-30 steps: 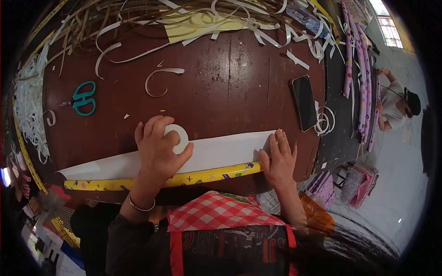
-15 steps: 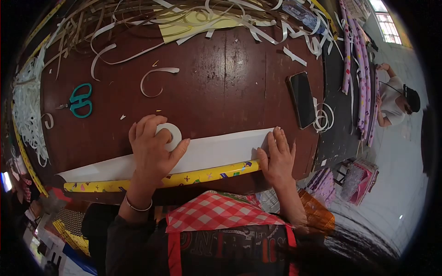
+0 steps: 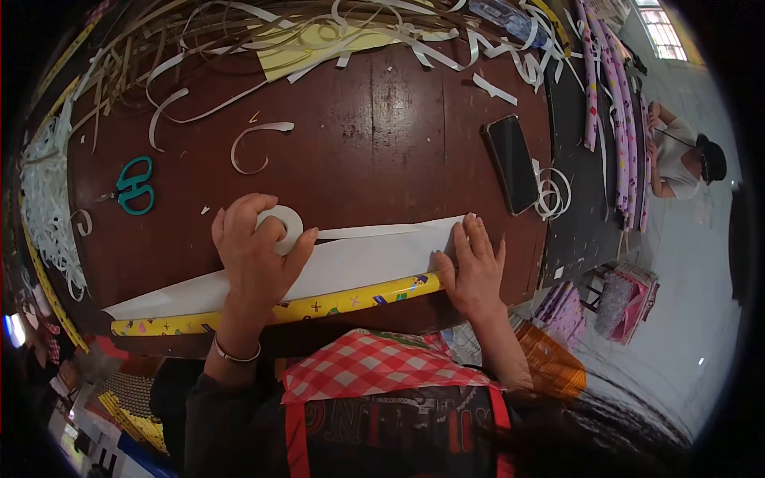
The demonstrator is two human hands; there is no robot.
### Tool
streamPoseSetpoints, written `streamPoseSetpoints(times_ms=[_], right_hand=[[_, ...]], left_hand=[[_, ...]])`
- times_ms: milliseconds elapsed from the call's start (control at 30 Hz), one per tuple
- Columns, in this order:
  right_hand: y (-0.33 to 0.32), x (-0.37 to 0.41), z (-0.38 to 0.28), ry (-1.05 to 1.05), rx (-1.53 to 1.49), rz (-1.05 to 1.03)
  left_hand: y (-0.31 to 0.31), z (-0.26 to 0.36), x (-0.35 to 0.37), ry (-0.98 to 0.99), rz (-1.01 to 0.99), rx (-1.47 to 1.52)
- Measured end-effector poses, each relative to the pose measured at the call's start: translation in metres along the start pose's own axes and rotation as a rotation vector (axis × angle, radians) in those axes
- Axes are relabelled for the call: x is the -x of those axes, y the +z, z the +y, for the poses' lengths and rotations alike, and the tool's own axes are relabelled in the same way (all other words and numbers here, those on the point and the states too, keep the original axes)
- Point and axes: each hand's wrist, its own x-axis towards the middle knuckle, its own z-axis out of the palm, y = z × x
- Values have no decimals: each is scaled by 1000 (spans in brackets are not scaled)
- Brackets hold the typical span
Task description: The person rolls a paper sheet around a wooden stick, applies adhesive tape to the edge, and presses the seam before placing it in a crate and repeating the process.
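Observation:
A yellow patterned roll (image 3: 343, 303) lies along the near edge of the brown table, its white underside sheet (image 3: 374, 259) spread out beyond it. My left hand (image 3: 259, 251) is wrapped round a roll of white tape (image 3: 288, 223), over the left half of the sheet. From the tape a narrow white strip (image 3: 358, 233) runs along the sheet's far edge towards my right hand. Flat on the sheet's right end lies my right hand (image 3: 474, 267), fingers stretched out, with fingertips at the strip's end.
Teal scissors (image 3: 135, 186) lie at the left, a phone (image 3: 511, 165) at the right beside a curled white strip (image 3: 554, 193). Paper strips (image 3: 56, 215) heap at the left and far edges. Purple rolls (image 3: 617, 119) and another person (image 3: 685, 163) are at the right.
A strip of tape now shows between the tape roll and my right hand. The view has shifted slightly; both hands keep much the same pose.

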Motion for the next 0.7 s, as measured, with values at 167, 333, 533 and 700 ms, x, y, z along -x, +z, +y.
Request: streamPoseSetpoints(times_ms=[167, 333, 533, 700], right_hand=[[1, 1, 0, -9, 5, 31], [2, 1, -1, -14, 0, 54], [3, 2, -1, -2, -4, 56], [2, 2, -3, 22, -17, 79]], left_hand=[[-3, 4, -23, 58, 10, -17], [3, 9, -48, 118, 71, -17], [1, 25, -94, 218, 81, 2], [17, 42, -132, 404, 165, -77]])
